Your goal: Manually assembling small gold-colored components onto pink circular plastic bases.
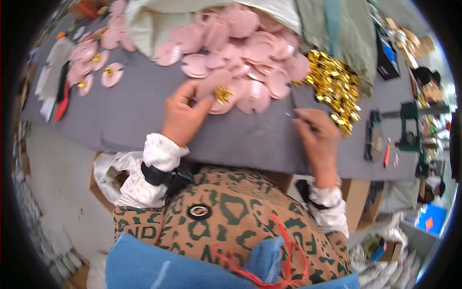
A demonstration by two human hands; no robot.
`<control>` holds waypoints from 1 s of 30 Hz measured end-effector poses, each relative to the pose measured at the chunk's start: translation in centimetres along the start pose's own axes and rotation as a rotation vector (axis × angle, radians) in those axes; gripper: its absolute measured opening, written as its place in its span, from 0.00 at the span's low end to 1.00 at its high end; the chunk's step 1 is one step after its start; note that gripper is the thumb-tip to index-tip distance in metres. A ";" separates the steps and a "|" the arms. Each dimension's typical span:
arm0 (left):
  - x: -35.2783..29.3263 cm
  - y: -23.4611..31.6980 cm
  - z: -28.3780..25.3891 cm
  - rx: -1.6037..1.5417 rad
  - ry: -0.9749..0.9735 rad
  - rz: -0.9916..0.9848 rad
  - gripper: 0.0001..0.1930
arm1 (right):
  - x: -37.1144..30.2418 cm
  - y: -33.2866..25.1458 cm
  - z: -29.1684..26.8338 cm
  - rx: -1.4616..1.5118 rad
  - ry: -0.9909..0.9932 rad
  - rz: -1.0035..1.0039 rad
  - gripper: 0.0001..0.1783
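Observation:
My left hand (185, 115) pinches a round pink plastic disc (214, 82) by its near-left edge, in front of a heap of similar discs. A shiny gold piece with prongs (223, 95) sits on the held disc. To the right, my right hand (318, 137) hovers over the grey cloth with thumb and forefinger bent and slightly apart; nothing shows between them. Beside it lies a pile of shiny gold pieces (334, 86). The pink disc heap (255, 50) spills out of a pale sack (144, 24), and many of its discs have a slot.
At the left lie pink discs with gold pieces on them (112, 74) and a red-and-black tool (62, 96). A dark green metal fixture (409, 125) stands at the right. Cardboard boxes (358, 204) are below the table's front edge. A grey-green cloth (337, 29) lies at the back.

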State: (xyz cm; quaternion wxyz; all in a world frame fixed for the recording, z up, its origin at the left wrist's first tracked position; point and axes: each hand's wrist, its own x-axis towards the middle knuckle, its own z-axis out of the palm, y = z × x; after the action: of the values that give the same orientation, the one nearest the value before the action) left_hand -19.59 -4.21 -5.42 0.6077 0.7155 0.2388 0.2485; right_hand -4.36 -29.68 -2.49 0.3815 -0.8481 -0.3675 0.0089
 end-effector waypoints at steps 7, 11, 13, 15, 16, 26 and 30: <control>10.5 -0.5 -19.5 0.270 0.607 0.289 0.21 | -1.0 7.6 -2.8 -0.499 -0.028 0.114 0.14; 10.0 1.4 -20.0 0.991 0.830 0.437 0.21 | -1.0 7.0 -3.6 -0.298 0.018 0.190 0.14; 7.6 1.7 -13.7 0.623 0.477 0.273 0.21 | -1.6 7.2 -4.3 -0.268 -0.002 0.270 0.14; 4.3 2.0 -7.5 0.475 0.072 0.132 0.23 | -1.0 8.1 -3.8 -0.404 -0.067 0.164 0.13; 3.0 1.2 -5.0 0.508 -0.067 0.280 0.23 | -0.9 8.0 -3.8 -0.440 0.010 0.066 0.13; 2.1 0.0 1.3 0.633 -0.291 0.333 0.22 | -1.0 0.7 -0.7 0.589 0.222 0.335 0.14; 0.1 1.8 3.2 -0.008 -0.338 -0.190 0.18 | -0.9 -1.4 2.5 0.663 0.108 0.130 0.17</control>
State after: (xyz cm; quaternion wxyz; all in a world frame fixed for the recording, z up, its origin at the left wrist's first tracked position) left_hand -17.39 -6.77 -4.06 0.6628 0.7188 0.1988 0.0673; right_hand -6.61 -28.04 -3.53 0.6538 -0.6990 -0.2689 0.1073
